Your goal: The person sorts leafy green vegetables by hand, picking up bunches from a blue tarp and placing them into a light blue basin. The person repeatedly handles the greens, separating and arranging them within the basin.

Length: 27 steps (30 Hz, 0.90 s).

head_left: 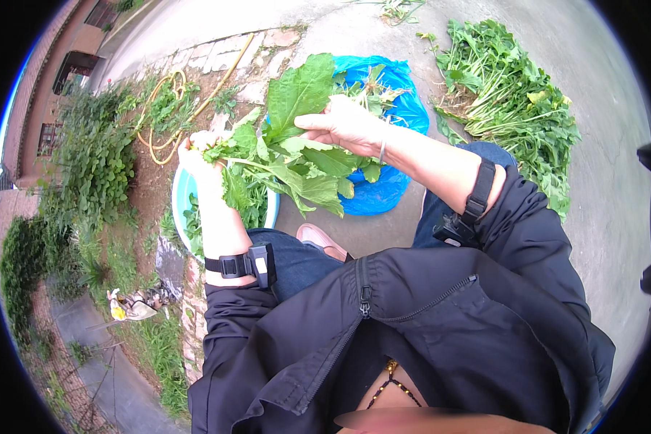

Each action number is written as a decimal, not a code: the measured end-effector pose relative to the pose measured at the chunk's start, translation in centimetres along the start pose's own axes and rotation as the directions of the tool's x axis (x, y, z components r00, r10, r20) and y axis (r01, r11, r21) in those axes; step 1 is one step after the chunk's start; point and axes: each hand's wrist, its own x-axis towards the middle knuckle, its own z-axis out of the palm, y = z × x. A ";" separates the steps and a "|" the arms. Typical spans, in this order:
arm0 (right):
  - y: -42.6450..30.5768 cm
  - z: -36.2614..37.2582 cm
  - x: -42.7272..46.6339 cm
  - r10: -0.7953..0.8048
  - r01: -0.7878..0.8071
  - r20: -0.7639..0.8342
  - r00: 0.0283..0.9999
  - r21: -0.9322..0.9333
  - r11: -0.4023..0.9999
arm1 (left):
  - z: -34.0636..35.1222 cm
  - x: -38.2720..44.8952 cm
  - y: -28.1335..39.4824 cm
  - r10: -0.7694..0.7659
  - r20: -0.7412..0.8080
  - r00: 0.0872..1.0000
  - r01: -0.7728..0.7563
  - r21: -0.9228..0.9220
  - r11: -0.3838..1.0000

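Observation:
My left hand [199, 157] grips a bunch of leafy greens [282, 163] at its left end, over a light blue basin [178, 209]. The broad, toothed leaves fan out to the right. On the other side of the bunch, my right hand [347, 127] has its thumb and fingers closed at the base of a large upright leaf [298, 95]; its fingertips are partly hidden among the leaves. More greens lie inside the basin. Below and behind my right hand spreads a blue plastic bag [377, 195], with yellowed leaves and root ends [377, 89] on it.
A large heap of greens [521, 108] lies on the concrete at the right. Some loose stalks [399, 10] are at the far edge. A yellow hose [222, 81] curls over the soil at the left, near shrubs [92, 157]. My pink shoe [320, 238] is beside the basin.

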 end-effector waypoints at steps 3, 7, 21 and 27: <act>-0.2 -0.5 0.2 0.055 -0.054 -0.010 0.998 0.054 0.997 | -1.0 0.9 -0.1 -0.028 -0.057 0.998 0.034 0.101 0.994; -0.1 -1.1 0.2 0.034 -0.034 -0.003 0.999 0.100 0.994 | -1.2 1.3 -0.6 0.010 -0.076 0.997 -0.002 0.112 0.994; -1.9 -8.9 2.7 -0.127 0.161 -0.441 0.888 0.041 0.986 | 15.5 -22.1 -5.7 0.283 0.957 0.055 -0.956 -0.031 0.291; -1.1 -8.2 2.7 -0.092 0.108 -0.356 0.930 0.024 0.994 | 15.4 -23.4 -4.1 0.232 0.956 0.181 -0.914 0.076 0.399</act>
